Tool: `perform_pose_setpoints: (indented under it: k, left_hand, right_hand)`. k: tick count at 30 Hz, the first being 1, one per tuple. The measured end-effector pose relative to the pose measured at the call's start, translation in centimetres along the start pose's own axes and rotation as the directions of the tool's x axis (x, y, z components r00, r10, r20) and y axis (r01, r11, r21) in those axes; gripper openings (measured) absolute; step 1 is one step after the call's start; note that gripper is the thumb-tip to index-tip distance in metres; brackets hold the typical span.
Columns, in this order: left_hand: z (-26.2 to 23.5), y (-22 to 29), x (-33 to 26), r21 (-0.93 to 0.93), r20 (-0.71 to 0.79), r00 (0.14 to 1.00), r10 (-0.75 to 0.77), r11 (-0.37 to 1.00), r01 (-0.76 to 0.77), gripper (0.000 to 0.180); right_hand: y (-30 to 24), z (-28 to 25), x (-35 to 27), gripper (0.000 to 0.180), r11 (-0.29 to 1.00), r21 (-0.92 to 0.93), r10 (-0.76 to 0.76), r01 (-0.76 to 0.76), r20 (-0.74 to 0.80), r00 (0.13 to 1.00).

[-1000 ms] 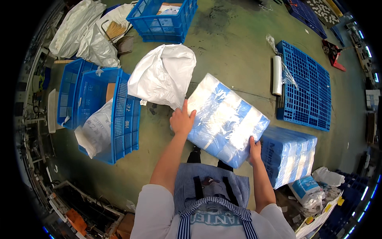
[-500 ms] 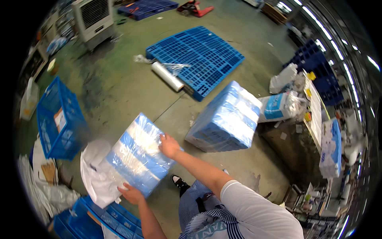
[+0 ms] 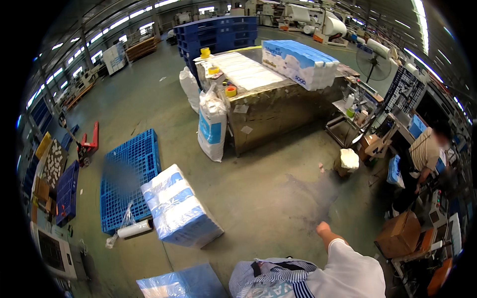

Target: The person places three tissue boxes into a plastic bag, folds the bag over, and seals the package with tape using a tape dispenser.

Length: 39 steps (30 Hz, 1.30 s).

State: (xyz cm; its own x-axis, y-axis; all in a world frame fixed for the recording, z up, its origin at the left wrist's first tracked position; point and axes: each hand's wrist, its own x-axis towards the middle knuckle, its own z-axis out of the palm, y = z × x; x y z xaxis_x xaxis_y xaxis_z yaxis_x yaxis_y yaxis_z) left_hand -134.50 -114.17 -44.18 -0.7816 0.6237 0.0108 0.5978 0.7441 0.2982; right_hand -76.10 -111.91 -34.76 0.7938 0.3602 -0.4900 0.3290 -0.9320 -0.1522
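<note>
Plastic-wrapped bale (image 3: 181, 282) lies at the person's feet by the stacked bales (image 3: 179, 207) beside a blue pallet (image 3: 128, 179), while the right hand (image 3: 324, 229) hangs empty, fingers unclear, left hand unseen.

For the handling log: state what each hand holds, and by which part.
Right hand holds nothing. Left hand is out of view; a wrapped bundle lies at the lower edge.

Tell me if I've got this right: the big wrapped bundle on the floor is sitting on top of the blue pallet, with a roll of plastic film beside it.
Not quite. In the head view the wrapped bundle sits on the bare floor beside the blue pallet, not on top of it. The roll of plastic film does lie beside it.
</note>
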Motion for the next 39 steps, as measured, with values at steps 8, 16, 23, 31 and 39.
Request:
perform_pose_setpoints:
  k: [8,16,23,31,39]
  left_hand:
    - [5.4,14.1,-11.8,-0.140,0.850,0.452,0.272,0.943,-0.303,0.024]
    - [10.2,36.3,-18.8,-0.259,0.940,0.101,0.324,0.877,-0.404,0.023]
    - [15.2,47.3,-16.7,-0.155,0.971,0.058,0.230,0.800,-0.579,0.023]
    - [24.5,71.1,-20.6,-0.391,0.882,-0.089,0.462,0.614,-0.686,0.024]
    - [23.4,95.9,-24.8,-0.464,0.867,-0.010,0.499,0.800,-0.381,0.028]
  right_hand:
    - [26.3,1.6,12.5,0.019,0.934,-0.060,0.334,-0.353,0.507,0.795]
    - [5.2,-1.3,13.1,0.029,0.834,0.443,-0.507,0.330,0.378,0.775]
    - [9.1,-8.7,21.2,0.030,0.866,0.437,-0.352,0.242,0.189,0.917]
    - [26.9,-4.8,24.2,0.018,0.752,0.165,0.604,-0.638,0.214,0.768]
    - [4.0,-12.6,35.5,0.023,0.769,0.364,0.081,-0.525,0.759,0.646]
